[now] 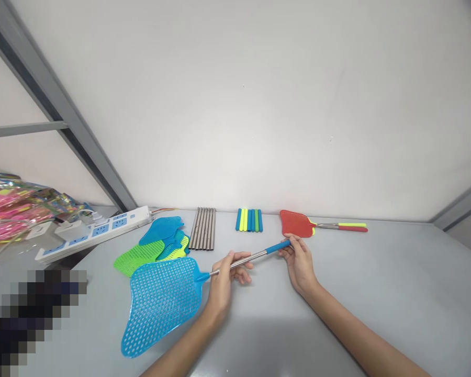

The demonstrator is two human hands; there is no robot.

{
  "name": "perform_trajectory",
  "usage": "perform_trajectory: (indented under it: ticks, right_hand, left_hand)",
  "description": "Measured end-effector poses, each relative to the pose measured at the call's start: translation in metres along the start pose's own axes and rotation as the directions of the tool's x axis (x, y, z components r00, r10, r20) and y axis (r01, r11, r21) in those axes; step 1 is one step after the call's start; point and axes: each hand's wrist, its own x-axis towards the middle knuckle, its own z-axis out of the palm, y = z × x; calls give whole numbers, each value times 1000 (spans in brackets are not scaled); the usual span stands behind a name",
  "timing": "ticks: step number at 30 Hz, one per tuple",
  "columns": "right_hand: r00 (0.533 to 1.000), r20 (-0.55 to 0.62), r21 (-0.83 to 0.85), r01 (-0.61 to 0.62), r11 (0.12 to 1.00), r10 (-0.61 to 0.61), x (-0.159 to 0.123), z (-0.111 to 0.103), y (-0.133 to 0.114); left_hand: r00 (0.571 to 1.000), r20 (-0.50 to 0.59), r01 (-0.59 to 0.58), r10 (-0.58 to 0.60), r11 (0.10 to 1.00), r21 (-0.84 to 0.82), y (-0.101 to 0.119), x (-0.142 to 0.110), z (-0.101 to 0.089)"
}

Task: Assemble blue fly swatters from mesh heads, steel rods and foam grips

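Note:
A blue fly swatter (163, 301) with a perforated head, a metal rod and a blue grip sleeve is held above the table. My left hand (225, 277) is closed around the rod near the head. The fingers of my right hand (298, 262) pinch the far end of the blue sleeve (278, 246). Behind my left hand lie several metal rods (202, 229) side by side. Beyond my hands is a row of blue, yellow and green sleeves (249, 220). Loose swatter heads in blue (160, 230), green (139, 257) and yellow overlap at the left.
Past my right hand lie swatters with a red head (295, 223) on top and yellow and red grips. A white power strip (120, 224) with plugs and cables lies at the left, beside shiny plastic-wrapped packages (19, 209). A pale wall (259, 104) rises behind the grey table (396, 293).

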Motion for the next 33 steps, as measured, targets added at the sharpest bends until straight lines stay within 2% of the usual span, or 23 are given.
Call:
perform_trajectory:
  ticks: [8, 15, 21, 28, 33]
  right_hand:
    - [997, 65, -33, -30, 999, 32, -1, 0, -1]
    - [984, 151, -78, -86, 993, 97, -3, 2, -5]
    - [972, 195, -113, -112, 987, 132, -4, 1, -7]
    - [960, 219, -101, -157, 982, 176, -3, 0, -11]
    - [933, 251, -84, -244, 966, 257, 1, -5, -16]
  left_hand:
    - [998, 64, -6, 6, 1000, 1, -2, -1, 0]
    - [994, 102, 39, -25, 989, -141, -1, -3, 6]
    - [993, 104, 77, -59, 979, -187, 2, -3, 9]
    - [989, 141, 60, -35, 982, -177, 1, -2, 8]
    - [985, 169, 57, -29, 985, -164, 2, -2, 8]
